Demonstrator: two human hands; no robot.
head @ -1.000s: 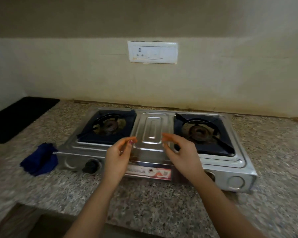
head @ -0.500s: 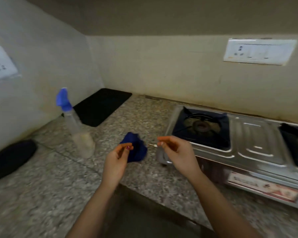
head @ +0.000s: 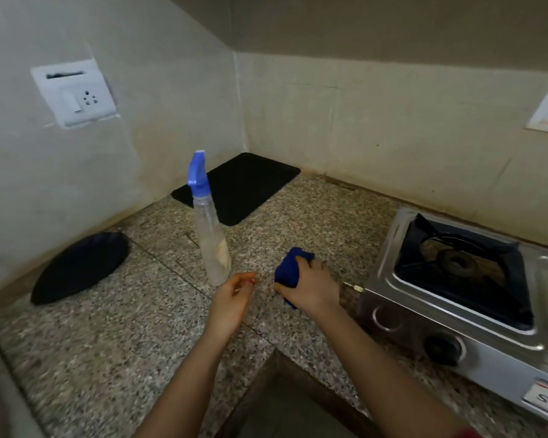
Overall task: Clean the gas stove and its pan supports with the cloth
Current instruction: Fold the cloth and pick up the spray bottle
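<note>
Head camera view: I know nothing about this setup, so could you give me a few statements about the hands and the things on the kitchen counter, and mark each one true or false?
1. The right hand grips the blue cloth. True.
2. The left hand holds the spray bottle. False: it holds nothing, and the bottle stands upright on the counter just beyond it.
3. The cloth is wiping a burner. False: it is over the counter, left of the stove.
4. A black mat lies in the counter's far corner. True.
</note>
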